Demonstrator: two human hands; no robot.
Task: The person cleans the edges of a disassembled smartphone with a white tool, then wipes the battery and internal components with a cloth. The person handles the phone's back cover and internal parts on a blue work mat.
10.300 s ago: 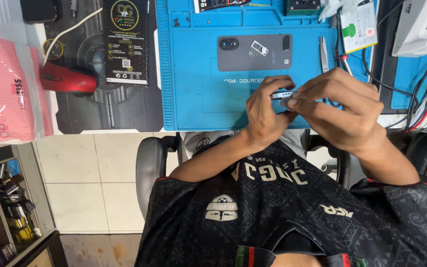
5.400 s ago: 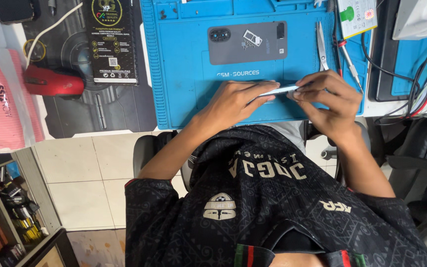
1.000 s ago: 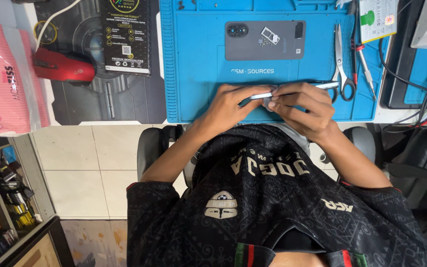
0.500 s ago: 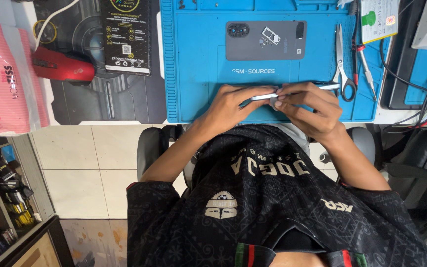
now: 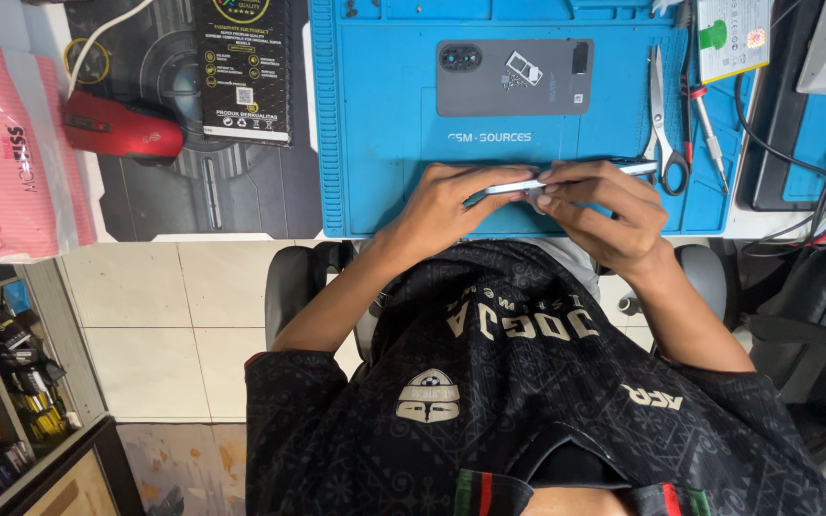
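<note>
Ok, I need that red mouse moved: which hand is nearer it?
Left. The left hand is over the blue mat, right of the red mouse; the right hand is farther right. Both pinch a thin silver piece.

Seen from above, a person's left hand (image 5: 451,203) and right hand (image 5: 604,212) meet over the near edge of a blue work mat (image 5: 375,143), both pinching a thin silvery tool (image 5: 513,185) between the fingertips. A grey phone (image 5: 513,78) lies back-up on the mat just beyond the hands, with scissors (image 5: 663,124) to its right. Far left, a red mouse (image 5: 121,132) rests beside a pink packet (image 5: 7,162).
</note>
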